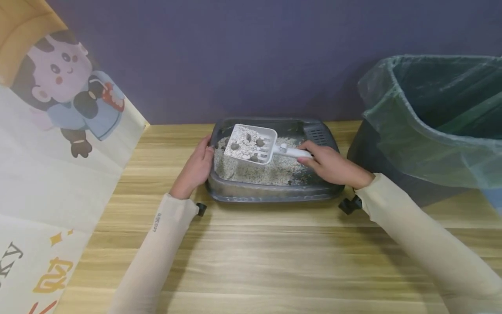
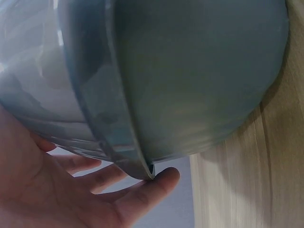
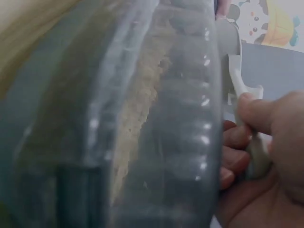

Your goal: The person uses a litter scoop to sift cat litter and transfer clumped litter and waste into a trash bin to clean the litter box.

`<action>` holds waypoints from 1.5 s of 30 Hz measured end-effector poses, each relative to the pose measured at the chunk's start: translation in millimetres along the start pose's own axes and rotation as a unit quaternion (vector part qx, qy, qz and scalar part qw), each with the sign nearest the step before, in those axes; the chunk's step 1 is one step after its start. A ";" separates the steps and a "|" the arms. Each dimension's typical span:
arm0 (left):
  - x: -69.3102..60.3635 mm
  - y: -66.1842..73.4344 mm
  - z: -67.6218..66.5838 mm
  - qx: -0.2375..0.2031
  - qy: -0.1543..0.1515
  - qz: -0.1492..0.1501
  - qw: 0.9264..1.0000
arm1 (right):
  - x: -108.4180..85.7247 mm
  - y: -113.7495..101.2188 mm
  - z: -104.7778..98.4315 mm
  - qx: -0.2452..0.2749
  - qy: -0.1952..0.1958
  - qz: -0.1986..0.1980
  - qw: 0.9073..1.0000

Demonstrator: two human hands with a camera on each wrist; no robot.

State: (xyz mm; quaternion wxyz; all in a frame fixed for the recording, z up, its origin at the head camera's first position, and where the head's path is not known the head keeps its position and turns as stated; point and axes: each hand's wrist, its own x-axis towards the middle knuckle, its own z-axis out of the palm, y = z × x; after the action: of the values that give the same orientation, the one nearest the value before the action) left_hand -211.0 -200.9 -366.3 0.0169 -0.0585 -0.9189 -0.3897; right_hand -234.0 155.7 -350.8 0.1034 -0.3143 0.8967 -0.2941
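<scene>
A grey litter box (image 1: 274, 192) holding pale pellet litter (image 1: 270, 172) stands on the wooden surface. My right hand (image 1: 327, 163) grips the handle of a white litter scoop (image 1: 292, 151) above the box. Pale litter and several dark clumps (image 1: 235, 146) lie in the scoop's slotted head. In the right wrist view, my right hand's fingers and thumb (image 3: 254, 111) close round the handle. With my left hand (image 1: 196, 168) I hold the box's left rim. The left wrist view shows its fingers (image 2: 147, 194) at the rim's outer lip (image 2: 126, 128).
On the right stands a dark bin (image 1: 372, 148) with a translucent green liner bag (image 1: 396, 126) folded over its rim. A purple-grey wall (image 1: 251, 61) rises close behind the box. A white panel with cartoon prints (image 1: 70, 174) borders the left side of the wooden surface (image 1: 266, 257).
</scene>
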 end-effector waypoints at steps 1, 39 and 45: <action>0.3 0.0 0.2 0.000 0.000 0.001 1.000 | -1.4 0.6 0.0 0.008 0.007 0.004 1.000; 1.1 -1.6 1.6 0.002 0.007 0.010 1.000 | -23.6 5.8 9.0 -0.013 0.246 -0.048 0.968; 0.7 -1.6 1.0 0.000 0.003 0.007 1.000 | -24.3 3.3 5.7 -0.021 0.254 -0.054 0.965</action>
State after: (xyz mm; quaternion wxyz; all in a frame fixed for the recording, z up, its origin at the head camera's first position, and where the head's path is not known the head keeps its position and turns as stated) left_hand -211.8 -201.2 -368.2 0.0224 -0.0636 -0.9183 -0.3900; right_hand -214.5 170.3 -357.4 -0.1505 -0.2797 0.8810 -0.3507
